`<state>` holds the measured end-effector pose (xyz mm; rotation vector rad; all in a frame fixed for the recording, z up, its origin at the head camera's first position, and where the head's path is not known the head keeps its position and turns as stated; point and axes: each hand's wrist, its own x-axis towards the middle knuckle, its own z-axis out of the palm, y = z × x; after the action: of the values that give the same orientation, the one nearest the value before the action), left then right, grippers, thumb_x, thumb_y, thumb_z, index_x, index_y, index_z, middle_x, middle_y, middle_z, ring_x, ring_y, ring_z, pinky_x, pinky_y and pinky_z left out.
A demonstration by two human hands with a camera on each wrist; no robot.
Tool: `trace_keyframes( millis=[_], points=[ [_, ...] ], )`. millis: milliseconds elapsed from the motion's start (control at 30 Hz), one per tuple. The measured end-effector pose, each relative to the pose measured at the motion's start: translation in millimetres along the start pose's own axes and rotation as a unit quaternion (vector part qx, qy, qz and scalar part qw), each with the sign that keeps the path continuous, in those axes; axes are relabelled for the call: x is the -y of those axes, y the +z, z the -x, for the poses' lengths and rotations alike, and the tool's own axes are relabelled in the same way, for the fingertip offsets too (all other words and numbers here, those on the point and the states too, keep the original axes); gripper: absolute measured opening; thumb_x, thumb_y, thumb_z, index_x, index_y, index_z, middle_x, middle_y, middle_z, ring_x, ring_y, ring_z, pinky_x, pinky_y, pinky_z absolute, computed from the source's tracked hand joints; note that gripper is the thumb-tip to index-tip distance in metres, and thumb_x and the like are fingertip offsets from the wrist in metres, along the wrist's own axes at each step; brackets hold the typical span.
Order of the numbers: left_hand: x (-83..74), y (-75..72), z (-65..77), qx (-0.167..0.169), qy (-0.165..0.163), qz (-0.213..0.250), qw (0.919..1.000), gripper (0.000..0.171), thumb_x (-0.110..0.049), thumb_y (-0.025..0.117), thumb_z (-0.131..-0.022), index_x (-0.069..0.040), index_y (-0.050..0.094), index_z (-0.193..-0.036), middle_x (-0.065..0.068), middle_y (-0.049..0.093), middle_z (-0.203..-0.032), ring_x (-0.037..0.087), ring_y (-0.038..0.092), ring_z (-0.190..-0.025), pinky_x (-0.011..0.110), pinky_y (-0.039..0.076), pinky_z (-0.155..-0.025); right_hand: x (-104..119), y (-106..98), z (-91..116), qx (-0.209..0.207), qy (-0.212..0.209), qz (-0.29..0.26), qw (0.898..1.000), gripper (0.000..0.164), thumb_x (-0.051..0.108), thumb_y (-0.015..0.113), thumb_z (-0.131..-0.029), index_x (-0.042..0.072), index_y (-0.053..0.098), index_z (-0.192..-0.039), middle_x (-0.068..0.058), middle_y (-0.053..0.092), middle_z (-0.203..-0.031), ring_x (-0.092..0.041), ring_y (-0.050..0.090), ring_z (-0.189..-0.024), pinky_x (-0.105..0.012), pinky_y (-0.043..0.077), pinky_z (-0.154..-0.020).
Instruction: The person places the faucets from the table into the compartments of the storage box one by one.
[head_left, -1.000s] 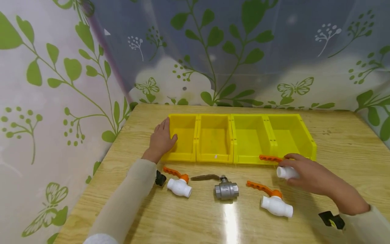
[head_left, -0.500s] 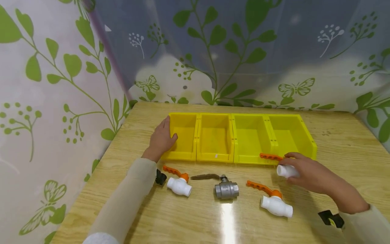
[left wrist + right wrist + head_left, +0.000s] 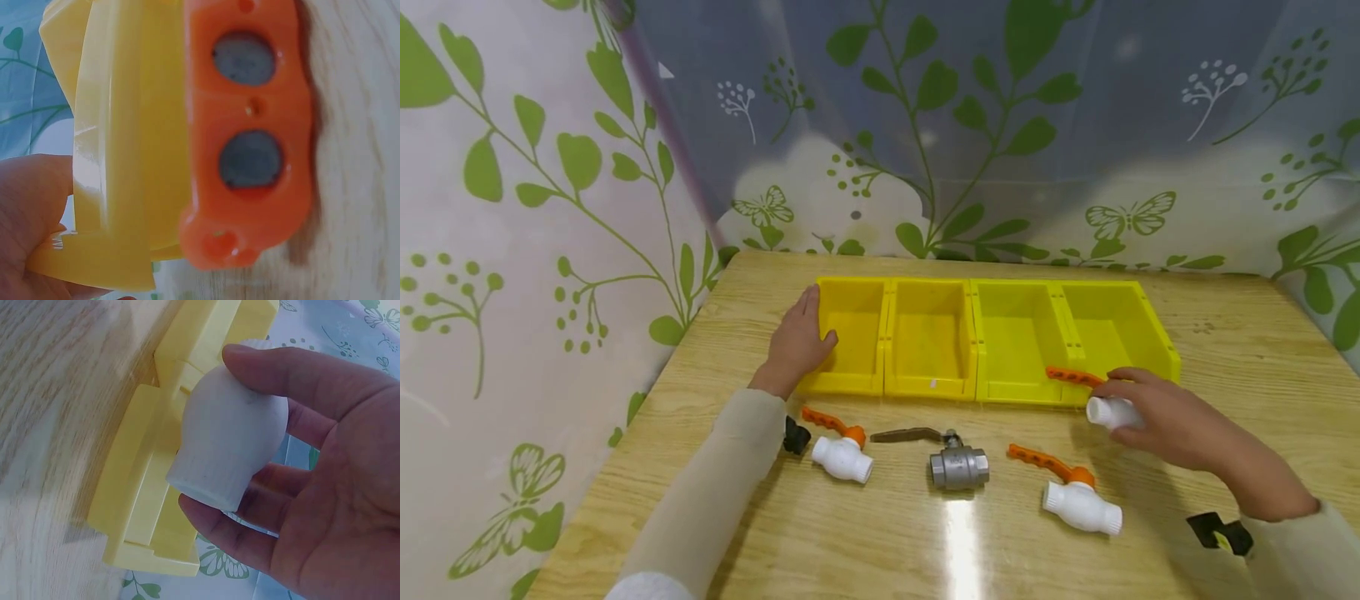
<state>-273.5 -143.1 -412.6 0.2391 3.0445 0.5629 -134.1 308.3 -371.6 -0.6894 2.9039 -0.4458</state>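
Observation:
My right hand (image 3: 1180,421) holds a white plastic ball valve (image 3: 234,425) with an orange lever (image 3: 1073,377), just in front of the rightmost yellow bin (image 3: 1108,333). In the right wrist view the thumb lies across the valve's round body and the fingers support it from the other side. The left hand (image 3: 797,342) grips the side wall of the leftmost yellow bin (image 3: 850,333), its thumb over the rim. Close to the left wrist lies a second white ball valve (image 3: 842,460); its orange lever (image 3: 250,137) fills much of the left wrist view.
Two more yellow bins, a left-middle one (image 3: 928,333) and a right-middle one (image 3: 1018,333), complete the row on the wooden table (image 3: 865,542). In front lie a metal ball valve (image 3: 958,468) and another white ball valve (image 3: 1082,507). A patterned cloth (image 3: 1000,167) hangs behind.
My right hand has risen slightly and shifted a little to the right with the white ball valve. The left hand stays on the leftmost bin.

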Motion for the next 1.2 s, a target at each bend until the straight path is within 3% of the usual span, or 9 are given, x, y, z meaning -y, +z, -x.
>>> trace_keyframes(
  millis=[400, 667, 1200],
  points=[
    [-0.2, -3.3, 2.5, 0.003, 0.014, 0.0, 0.9999, 0.085, -0.023, 0.061, -0.095, -0.002, 0.006, -0.156, 0.016, 0.01, -0.162, 0.039, 0.025, -0.142, 0.05, 0.033, -0.108, -3, 0, 2, -0.001, 0.014, -0.004, 1.0, 0.043, 0.017, 0.078, -0.081, 0.0, 0.064, -0.118, -0.028, 0.053, -0.123, -0.038, 0.058, -0.099, -0.05, 0.05, -0.076],
    [1.3, -1.2, 1.2, 0.011, 0.011, 0.0, 0.9999, 0.092, -0.024, 0.066, -0.092, -0.004, 0.003, -0.156, 0.013, 0.006, -0.162, 0.038, 0.024, -0.142, 0.05, 0.032, -0.109, -7, -4, 4, -0.017, 0.018, 0.005, 1.0, 0.045, 0.017, 0.08, -0.079, -0.003, 0.064, -0.117, -0.03, 0.054, -0.121, -0.042, 0.057, -0.101, -0.056, 0.049, -0.079],
    [2.5, -2.1, 0.4, 0.012, 0.018, -0.001, 0.9998, 0.088, -0.019, 0.064, -0.092, -0.002, 0.004, -0.156, 0.016, 0.008, -0.162, 0.04, 0.028, -0.14, 0.05, 0.031, -0.11, -11, -7, 5, -0.032, 0.032, 0.007, 0.999, 0.045, 0.015, 0.08, -0.078, -0.005, 0.064, -0.115, -0.032, 0.054, -0.121, -0.047, 0.055, -0.103, -0.059, 0.047, -0.081]
  ],
)
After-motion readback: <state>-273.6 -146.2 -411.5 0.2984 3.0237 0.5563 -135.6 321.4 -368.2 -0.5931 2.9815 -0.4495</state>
